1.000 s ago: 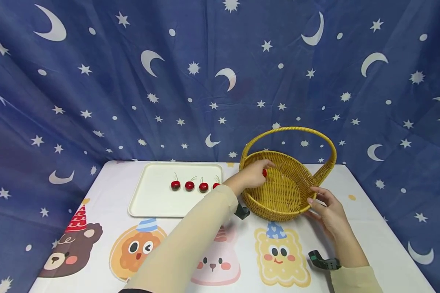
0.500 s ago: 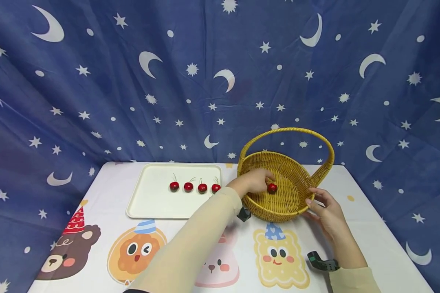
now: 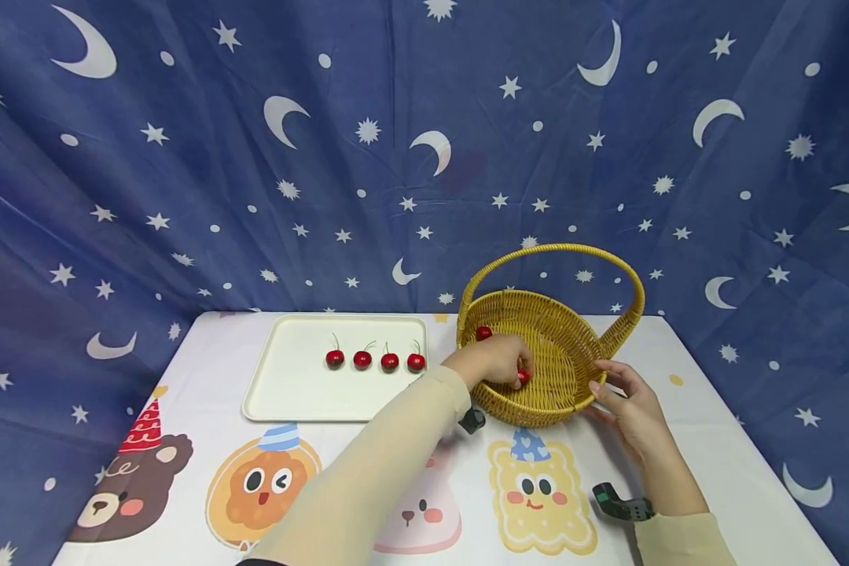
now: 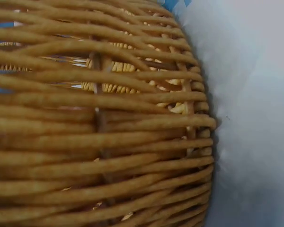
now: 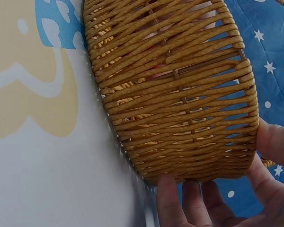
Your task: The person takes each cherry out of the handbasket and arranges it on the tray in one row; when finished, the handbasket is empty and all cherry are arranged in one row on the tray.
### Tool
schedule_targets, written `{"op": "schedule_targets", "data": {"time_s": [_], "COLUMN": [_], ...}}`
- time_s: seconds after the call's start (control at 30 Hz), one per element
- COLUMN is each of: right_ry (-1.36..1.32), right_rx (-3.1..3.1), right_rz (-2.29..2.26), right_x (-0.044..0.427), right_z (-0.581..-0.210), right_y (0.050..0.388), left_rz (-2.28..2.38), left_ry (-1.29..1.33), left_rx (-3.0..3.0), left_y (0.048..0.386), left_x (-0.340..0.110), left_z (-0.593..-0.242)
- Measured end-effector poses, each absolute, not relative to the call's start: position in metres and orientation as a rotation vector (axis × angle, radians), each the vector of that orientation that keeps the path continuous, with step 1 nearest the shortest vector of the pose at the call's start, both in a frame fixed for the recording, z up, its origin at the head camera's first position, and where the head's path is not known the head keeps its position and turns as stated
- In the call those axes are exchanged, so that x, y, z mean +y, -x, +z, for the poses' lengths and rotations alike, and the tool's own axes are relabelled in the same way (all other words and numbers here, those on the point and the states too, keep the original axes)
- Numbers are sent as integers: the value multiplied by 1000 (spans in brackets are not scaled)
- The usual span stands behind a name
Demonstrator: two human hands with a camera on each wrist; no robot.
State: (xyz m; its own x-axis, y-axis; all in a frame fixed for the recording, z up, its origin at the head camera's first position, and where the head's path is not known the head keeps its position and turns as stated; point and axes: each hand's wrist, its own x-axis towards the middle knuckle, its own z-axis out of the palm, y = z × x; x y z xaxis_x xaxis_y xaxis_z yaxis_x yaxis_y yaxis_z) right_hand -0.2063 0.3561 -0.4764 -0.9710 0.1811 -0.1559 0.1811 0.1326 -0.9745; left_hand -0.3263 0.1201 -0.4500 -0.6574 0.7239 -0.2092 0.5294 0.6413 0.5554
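A round wicker basket (image 3: 548, 346) with a tall arched handle stands on the table's right side. My left hand (image 3: 495, 360) reaches over its left rim, and its curled fingertips pinch a red cherry (image 3: 523, 377) low inside. A second cherry (image 3: 483, 333) lies by the basket's left inner wall, behind that hand. My right hand (image 3: 630, 405) holds the basket's right side, thumb at the rim and fingers beneath. In the right wrist view those fingers (image 5: 168, 198) touch the woven wall. Only the basket's weave (image 4: 99, 123) fills the left wrist view; the left hand is hidden there.
Left of the basket is a cream tray (image 3: 290, 393) with a row of several stemmed cherries (image 3: 362, 360). A white cloth with cartoon figures (image 3: 543, 495) covers the table. Behind hangs a blue curtain (image 3: 354, 236) with moons and stars.
Inside the basket, my left hand has moved down and toward the front with its fingers at a cherry. The cherry by the left wall has come into sight. My right hand keeps its hold.
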Motion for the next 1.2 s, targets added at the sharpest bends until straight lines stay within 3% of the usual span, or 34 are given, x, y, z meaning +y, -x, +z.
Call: {"op": "schedule_targets", "data": {"time_s": [0.27,0.57,0.73,0.93,1.2], "right_ry": [-396,-388,-346,-369,-407], "right_rx": [2353,2358,2360,2375,2378], "right_rz": [-2036,-2042,-2058,-2031,-2034], "right_x": [355,357,356,353,354], "right_z": [-478,-479,-478,-478,-478], "right_y": [206,207,207,207,207], "left_rz": [880,1005,1135,1220,1241], "left_ry": [-1040,-1167,-1100,-906,-620], "left_rx": [2470,2506,2527,2581,2784], "left_y": [320,275,251,234,250], "left_x": [113,76,33,-35,-130], "left_z": [-440,-403,-399,-420,-449]}}
